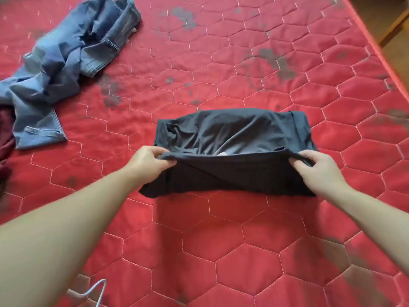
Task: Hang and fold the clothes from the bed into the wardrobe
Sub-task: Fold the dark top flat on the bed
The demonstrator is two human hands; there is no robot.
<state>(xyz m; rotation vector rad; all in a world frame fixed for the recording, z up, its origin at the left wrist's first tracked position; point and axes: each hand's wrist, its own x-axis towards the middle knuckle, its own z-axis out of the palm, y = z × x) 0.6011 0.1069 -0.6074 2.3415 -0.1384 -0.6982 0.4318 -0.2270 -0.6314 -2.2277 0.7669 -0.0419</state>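
We see one dark charcoal folded cotton garment mid-bed on the red hexagon-quilted mattress, near edge lifted. Left hand and right hand each pinch a near corner, fingers curled on the fabric. Also: one crumpled blue denim garment far left, one maroon cloth at the left edge.

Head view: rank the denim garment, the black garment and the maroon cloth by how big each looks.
1. Denim garment
2. Black garment, nearly alike; crumpling makes the order unsure
3. Maroon cloth, cut off by the frame edge
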